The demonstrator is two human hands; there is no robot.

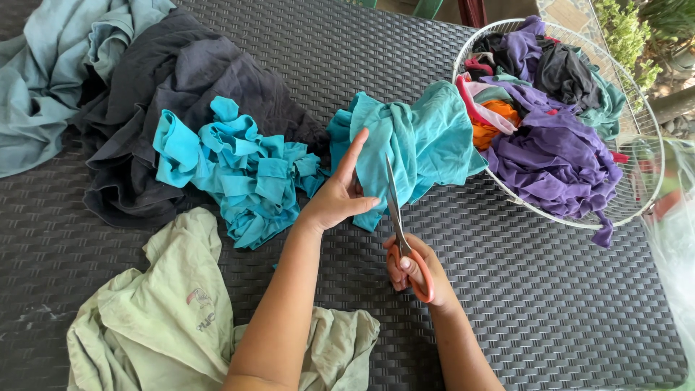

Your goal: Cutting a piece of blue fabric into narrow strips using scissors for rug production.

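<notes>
My left hand [339, 190] grips the near edge of a bunched teal cloth [416, 137] lying mid-table, index finger stretched up along it. Orange-handled scissors [402, 232] are in my right hand [414, 271], their blades pointing away from me and meeting the cloth's lower edge just right of my left hand. A heap of cut teal strips [239, 170] lies to the left of the cloth.
A white wire basket [637, 108] at the right holds purple, orange, pink and dark rags. Dark cloth [174, 80] and pale blue-grey cloth [43, 72] are piled at the far left. A pale green shirt [166, 311] lies near me on the dark woven table [550, 289].
</notes>
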